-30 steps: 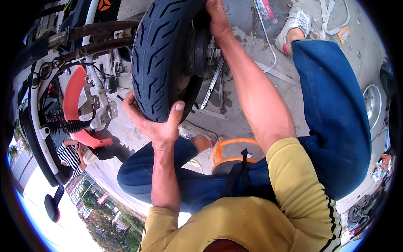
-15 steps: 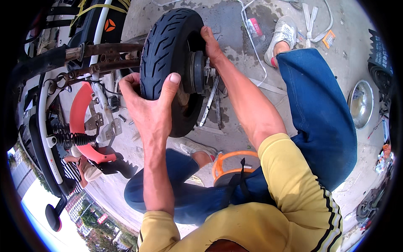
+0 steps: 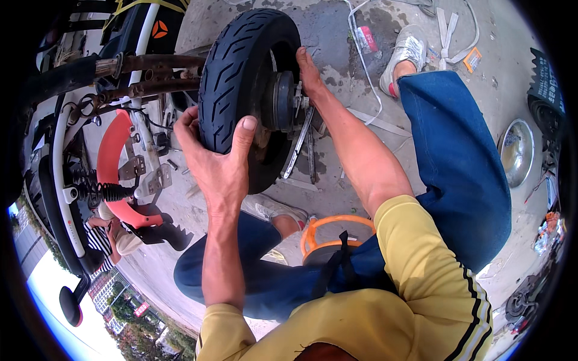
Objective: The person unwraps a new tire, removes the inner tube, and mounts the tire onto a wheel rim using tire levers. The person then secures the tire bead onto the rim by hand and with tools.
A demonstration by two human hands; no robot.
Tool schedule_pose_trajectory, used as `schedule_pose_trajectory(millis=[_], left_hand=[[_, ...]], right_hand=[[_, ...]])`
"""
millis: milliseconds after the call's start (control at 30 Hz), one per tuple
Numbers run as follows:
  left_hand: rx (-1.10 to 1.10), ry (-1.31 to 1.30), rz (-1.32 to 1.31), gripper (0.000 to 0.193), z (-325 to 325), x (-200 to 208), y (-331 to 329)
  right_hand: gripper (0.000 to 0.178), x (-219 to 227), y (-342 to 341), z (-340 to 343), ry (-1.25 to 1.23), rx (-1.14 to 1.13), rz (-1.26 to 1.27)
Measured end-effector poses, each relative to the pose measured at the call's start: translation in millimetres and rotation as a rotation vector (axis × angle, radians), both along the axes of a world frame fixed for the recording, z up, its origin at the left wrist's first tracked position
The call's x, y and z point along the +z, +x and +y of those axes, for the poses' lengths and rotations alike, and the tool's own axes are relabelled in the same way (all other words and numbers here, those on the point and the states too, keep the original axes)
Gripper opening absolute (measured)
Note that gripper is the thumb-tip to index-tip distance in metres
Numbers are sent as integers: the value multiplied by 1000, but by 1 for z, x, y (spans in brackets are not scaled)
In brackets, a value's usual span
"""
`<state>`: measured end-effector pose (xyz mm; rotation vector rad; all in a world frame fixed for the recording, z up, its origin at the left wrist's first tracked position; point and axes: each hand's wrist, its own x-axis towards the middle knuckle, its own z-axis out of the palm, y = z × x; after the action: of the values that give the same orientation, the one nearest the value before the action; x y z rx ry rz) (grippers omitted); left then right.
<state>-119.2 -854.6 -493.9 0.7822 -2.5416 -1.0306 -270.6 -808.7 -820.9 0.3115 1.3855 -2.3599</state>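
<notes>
We look out on an open-air yard floored with rough grey concrete point(image 3: 506, 72), darkened by damp-looking patches point(image 3: 334, 57) toward the top. Low in the middle we see an orange tubular-framed stool with a dark seat point(image 3: 328, 221). Beyond, at lower left, we make out a pale multi-storey building with rows of windows point(image 3: 102, 295), leafy green trees point(image 3: 135, 337) and bright white sky point(image 3: 54, 301), all in daylight.
</notes>
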Motion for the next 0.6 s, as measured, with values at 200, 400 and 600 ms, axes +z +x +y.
schedule_pose_trajectory(millis=[200,400,600], left_hand=[[-37,-177,-112,91,-2,8,-16],[-4,-225,-88,88,-7,7,-10],[-42,-250,-69,85,-7,7,-9]], right_hand=[[60,5,19,45,24,71,-221],[25,18,148,98,767,102,-96],[59,36,172,77,1129,199,369]])
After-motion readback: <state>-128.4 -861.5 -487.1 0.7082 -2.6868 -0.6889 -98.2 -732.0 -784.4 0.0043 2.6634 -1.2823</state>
